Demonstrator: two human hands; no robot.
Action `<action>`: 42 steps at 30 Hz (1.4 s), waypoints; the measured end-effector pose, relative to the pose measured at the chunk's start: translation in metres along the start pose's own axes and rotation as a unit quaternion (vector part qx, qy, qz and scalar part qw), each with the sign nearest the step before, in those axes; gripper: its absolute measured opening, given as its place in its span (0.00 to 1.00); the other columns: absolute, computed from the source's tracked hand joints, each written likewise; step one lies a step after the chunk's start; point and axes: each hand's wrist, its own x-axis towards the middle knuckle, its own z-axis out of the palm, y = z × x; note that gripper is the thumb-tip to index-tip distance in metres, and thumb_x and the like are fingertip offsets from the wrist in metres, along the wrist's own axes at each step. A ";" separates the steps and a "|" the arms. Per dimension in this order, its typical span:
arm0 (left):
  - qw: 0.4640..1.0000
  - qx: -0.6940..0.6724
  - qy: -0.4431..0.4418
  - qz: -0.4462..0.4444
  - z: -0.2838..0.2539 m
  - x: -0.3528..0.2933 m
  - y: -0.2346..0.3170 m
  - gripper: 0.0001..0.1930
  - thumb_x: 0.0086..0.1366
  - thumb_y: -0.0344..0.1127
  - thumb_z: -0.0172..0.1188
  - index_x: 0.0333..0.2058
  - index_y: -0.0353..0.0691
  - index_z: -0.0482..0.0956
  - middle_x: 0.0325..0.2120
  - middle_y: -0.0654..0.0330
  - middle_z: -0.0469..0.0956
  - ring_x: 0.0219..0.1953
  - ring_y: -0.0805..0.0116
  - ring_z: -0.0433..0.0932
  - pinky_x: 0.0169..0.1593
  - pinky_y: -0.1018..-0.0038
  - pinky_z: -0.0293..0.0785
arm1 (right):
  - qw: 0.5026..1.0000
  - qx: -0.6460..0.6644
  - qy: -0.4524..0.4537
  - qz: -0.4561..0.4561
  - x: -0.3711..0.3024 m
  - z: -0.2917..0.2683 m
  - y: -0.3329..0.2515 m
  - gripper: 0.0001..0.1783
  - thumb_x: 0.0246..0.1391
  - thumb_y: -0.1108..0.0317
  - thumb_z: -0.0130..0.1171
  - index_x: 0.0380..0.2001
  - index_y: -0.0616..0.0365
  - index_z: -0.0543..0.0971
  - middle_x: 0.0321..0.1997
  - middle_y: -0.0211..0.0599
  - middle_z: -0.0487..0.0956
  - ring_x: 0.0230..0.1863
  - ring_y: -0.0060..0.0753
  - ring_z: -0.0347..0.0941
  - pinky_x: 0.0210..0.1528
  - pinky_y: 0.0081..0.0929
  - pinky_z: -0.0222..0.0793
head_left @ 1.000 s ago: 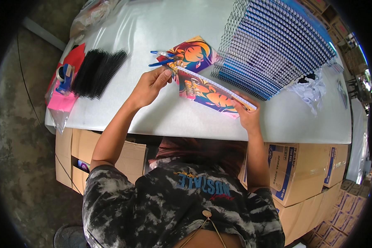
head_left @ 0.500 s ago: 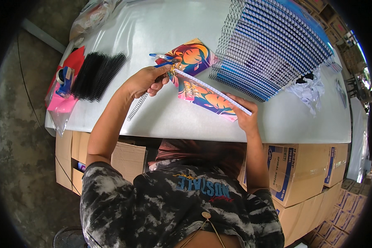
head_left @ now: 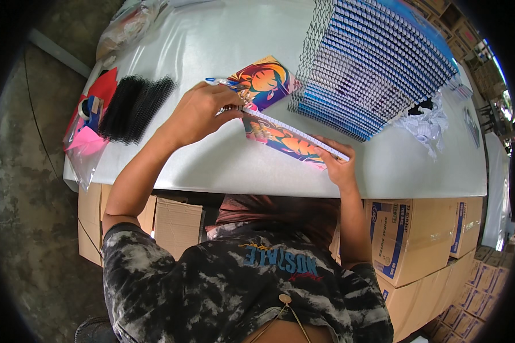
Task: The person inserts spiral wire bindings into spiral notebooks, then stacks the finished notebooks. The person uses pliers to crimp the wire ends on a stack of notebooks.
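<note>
Diagonally, a rectangular multicoloured paper notebook [head_left: 283, 139] slants down rightward over the smooth white surface [head_left: 406, 177]; the right hand [head_left: 340, 167] grasps its lower end, the left hand [head_left: 201, 114] curls at its upper end, grip unclear.

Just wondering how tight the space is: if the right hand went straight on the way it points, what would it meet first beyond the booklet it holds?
Probably the large pile with black coils; how high the right hand and booklet sit above the table is unclear.
</note>
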 end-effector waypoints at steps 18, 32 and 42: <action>0.969 0.206 0.105 0.091 0.006 0.001 0.017 0.33 0.43 0.44 0.68 0.48 0.40 0.68 0.51 0.52 0.65 0.55 0.54 0.62 0.56 0.60 0.57 | 0.980 -0.143 0.026 -0.135 -0.013 0.024 0.002 0.18 0.42 0.86 0.52 0.40 0.66 0.78 0.41 0.45 0.79 0.41 0.37 0.78 0.44 0.25 0.73; 0.971 0.171 0.164 0.014 0.201 -0.086 -0.045 0.62 0.48 0.80 0.34 0.60 0.22 0.36 0.60 0.30 0.35 0.63 0.31 0.26 0.56 0.40 0.14 | 0.967 -0.147 0.025 -0.205 -0.026 0.055 -0.005 0.13 0.48 0.76 0.51 0.38 0.69 0.77 0.37 0.52 0.79 0.40 0.46 0.78 0.43 0.31 0.73; 0.911 0.154 0.314 0.219 0.149 -0.073 -0.002 0.57 0.46 0.80 0.38 0.55 0.25 0.59 0.58 0.33 0.47 0.62 0.29 0.38 0.57 0.40 0.16 | 0.955 -0.154 0.033 -0.252 -0.023 0.055 -0.001 0.13 0.44 0.74 0.59 0.37 0.67 0.78 0.35 0.53 0.79 0.36 0.43 0.79 0.39 0.28 0.75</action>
